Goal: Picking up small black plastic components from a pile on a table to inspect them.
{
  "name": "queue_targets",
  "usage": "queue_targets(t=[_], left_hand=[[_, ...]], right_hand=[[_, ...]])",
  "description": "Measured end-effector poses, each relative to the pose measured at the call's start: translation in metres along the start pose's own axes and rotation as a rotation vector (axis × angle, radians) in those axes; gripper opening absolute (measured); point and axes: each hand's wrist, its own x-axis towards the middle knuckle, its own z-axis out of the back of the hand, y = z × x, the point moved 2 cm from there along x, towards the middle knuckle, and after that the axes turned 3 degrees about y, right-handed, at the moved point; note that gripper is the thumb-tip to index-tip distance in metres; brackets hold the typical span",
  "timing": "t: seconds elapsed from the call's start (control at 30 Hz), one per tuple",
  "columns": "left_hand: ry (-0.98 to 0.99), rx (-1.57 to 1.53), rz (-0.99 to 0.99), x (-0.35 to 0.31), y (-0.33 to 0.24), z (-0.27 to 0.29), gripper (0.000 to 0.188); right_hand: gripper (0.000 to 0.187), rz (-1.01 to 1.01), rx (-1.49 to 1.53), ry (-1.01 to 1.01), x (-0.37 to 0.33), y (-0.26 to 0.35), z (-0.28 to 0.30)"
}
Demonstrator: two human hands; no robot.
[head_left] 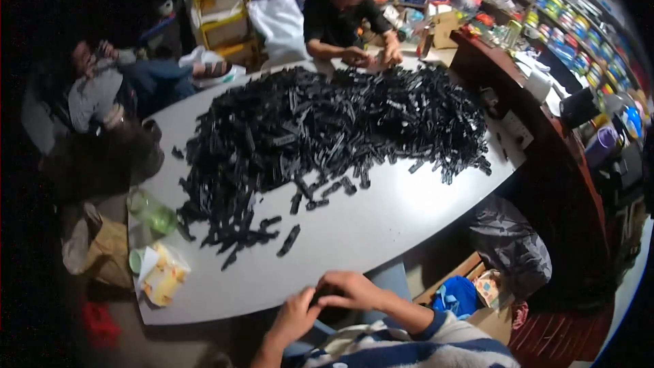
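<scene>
At the near edge of the white table (pixel 354 238), my left hand (pixel 294 317) and my right hand (pixel 349 290) meet in front of my body. Both have their fingers curled and closed toward each other. Something dark shows in the gap between them, too small and shaded to name. Beyond them a large heap of small black plastic parts (pixel 293 133) covers the far and middle part of the table. One loose black part (pixel 289 240) lies nearest to my hands, apart from the heap.
A green plastic bottle (pixel 155 212) and a yellow packet (pixel 165 276) are at the table's left end. Across the heap a person in black (pixel 340 20) works with both hands; another person (pixel 102 88) sits at left. A white power strip (pixel 519 129) lies at right.
</scene>
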Motion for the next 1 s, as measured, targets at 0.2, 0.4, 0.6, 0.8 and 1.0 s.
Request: queue_targets(t=[0.2,0.4,0.6,0.8,1.0], left_hand=[[0.050,0.069,-0.160,-0.024,0.004,-0.011,0.032],[0.155,0.061,-0.151,-0.038,0.000,-0.013,0.031],[0.100,-0.044,-0.189,-0.046,-0.028,-0.014,0.016],[0.243,-0.021,-0.117,-0.048,-0.010,-0.018,0.035],[0.215,-0.297,0.070,-0.025,-0.024,-0.006,0.008]], right_hand=[[0.047,0.077,-0.270,0.261,-0.017,0.009,0.001],[0.049,0.253,-0.247,0.229,-0.031,0.005,-0.012],[0.042,0.305,-0.270,0.293,-0.044,0.011,-0.014],[0.051,0.252,-0.070,0.233,-0.050,0.006,-0.019],[0.037,0.143,-0.041,0.063,-0.030,0.003,-0.007]])
